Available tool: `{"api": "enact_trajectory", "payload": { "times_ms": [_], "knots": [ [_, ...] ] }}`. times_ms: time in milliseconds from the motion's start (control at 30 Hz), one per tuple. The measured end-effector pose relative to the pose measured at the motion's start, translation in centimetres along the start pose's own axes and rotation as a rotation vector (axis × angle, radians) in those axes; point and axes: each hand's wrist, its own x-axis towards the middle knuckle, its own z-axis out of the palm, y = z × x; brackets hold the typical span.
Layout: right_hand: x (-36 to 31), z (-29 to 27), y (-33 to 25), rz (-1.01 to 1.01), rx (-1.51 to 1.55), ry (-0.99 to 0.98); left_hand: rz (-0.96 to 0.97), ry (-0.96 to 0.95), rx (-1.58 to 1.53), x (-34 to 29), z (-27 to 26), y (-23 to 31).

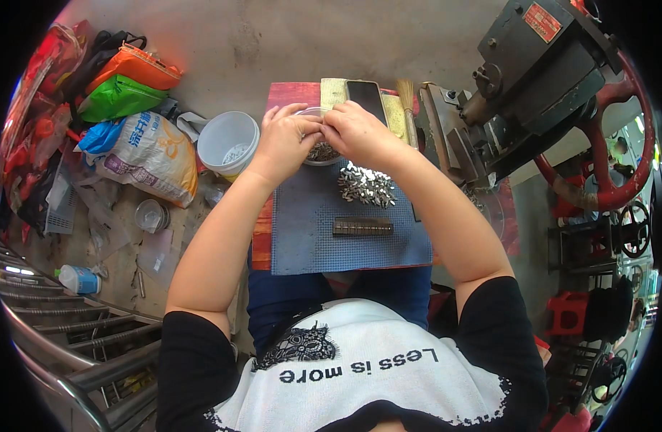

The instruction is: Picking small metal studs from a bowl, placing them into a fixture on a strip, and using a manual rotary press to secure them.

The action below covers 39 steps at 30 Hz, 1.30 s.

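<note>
My left hand [285, 144] and my right hand [361, 134] meet over a round clear tub [321, 163] of small metal pieces. The fingertips of both are pinched together; anything between them is too small or hidden to name. My hands cover much of the tub. Just nearer to me, a loose heap of small shiny metal pieces [365, 186] lies on a blue textured mat [296, 223]. Below the heap rests a dark rectangular metal block [362, 227] with a row of divisions along it.
A phone [367, 97] on a yellow cloth [333, 91] and a brush [408, 108] lie at the table's far side. A black machine with a red handwheel [597, 144] stands right. Left are a white bucket [227, 140], a full sack [147, 155] and a metal railing [65, 360].
</note>
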Motion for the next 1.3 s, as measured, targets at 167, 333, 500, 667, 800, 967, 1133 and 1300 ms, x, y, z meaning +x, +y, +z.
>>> {"api": "enact_trajectory", "payload": {
  "times_ms": [167,333,500,667,800,967,1133,1300],
  "knots": [
    [0.6,-0.7,0.3,0.02,0.112,-0.083,-0.13,-0.083,-0.318,0.0,-0.4,-0.5],
    [1.0,-1.6,0.0,0.36,0.372,-0.217,-0.163,-0.09,-0.44,-0.3,-0.3,-0.6],
    [1.2,-1.5,-0.1,0.55,0.548,-0.182,-0.193,-0.024,-0.525,-0.1,-1.1,1.0],
    [0.9,-0.1,0.1,0.643,0.654,0.032,-0.133,0.039,-0.34,-0.4,-0.3,0.1],
    [0.4,0.3,1.7,0.617,0.545,0.21,-0.249,-0.187,0.17,0.3,-1.8,2.6],
    [-0.2,-0.2,1.3,0.616,0.522,0.212,0.036,-0.118,0.216,0.6,0.1,1.8],
    [-0.8,-0.8,1.0,0.603,0.492,0.213,0.053,-0.258,0.369,2.1,0.2,3.2],
    [-1.5,-0.2,1.1,0.565,0.392,0.158,0.038,-0.214,0.185,1.7,0.6,2.1]
  ]
}}
